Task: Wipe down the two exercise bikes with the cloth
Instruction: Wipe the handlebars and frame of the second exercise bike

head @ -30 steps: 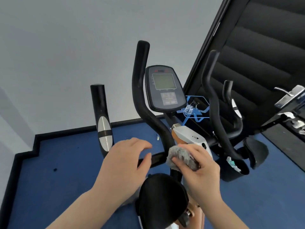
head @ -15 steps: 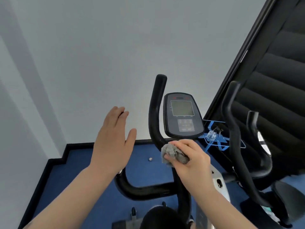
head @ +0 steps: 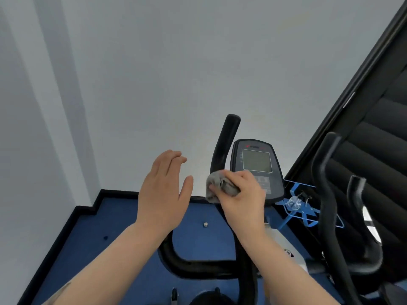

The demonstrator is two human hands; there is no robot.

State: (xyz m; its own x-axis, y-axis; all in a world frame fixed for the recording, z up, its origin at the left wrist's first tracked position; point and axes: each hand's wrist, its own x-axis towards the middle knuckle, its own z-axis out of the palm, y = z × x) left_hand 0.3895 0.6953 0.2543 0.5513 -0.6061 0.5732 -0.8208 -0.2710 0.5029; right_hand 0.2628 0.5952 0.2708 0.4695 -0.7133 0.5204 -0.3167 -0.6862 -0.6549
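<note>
Cloth (head: pixel 217 186) bunched in right hand (head: pixel 241 194), pressed against handlebar (head: pixel 222 148); left hand (head: pixel 163 190) open, empty. Wrap cloth around bar, stroke upward firmly.

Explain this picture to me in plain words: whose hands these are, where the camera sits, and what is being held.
The camera is worn on a person's head and looks down at their own bare hands. The right hand grips a crumpled grey cloth against the upright black handlebar of a black exercise bike, beside its dark console with a grey screen. The left hand is open and holds nothing. Below lies blue floor; a second bike's black handlebars stand at the right.
</note>
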